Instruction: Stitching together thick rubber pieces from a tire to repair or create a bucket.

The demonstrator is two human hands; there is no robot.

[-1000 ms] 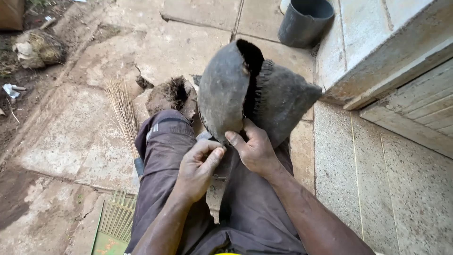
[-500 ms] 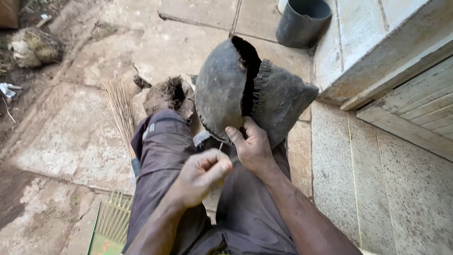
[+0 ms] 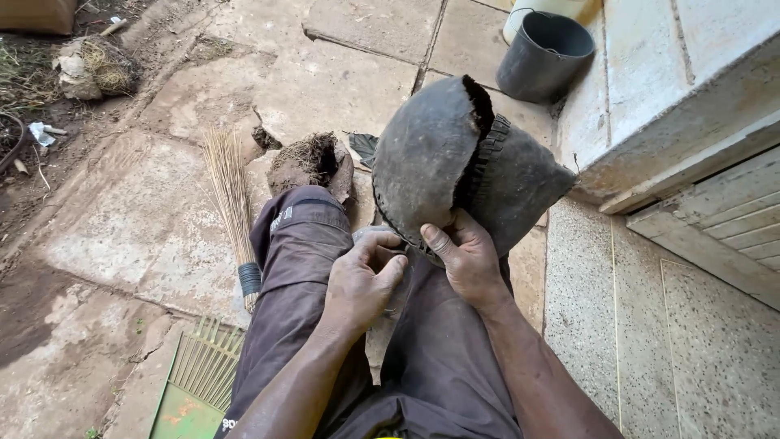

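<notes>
While my right hand (image 3: 470, 262) clamps the split black pot (image 3: 455, 158) on my knees, at twelve o'clock, my left hand (image 3: 361, 280) pinches its rim; split half open, root clump (image 3: 310, 162) out.

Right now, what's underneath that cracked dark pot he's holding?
Under the cracked pot sit the right hand, gripping its rim, and the trousered lap. The left hand is beside it. The paving directly behind the pot is hidden.
</notes>
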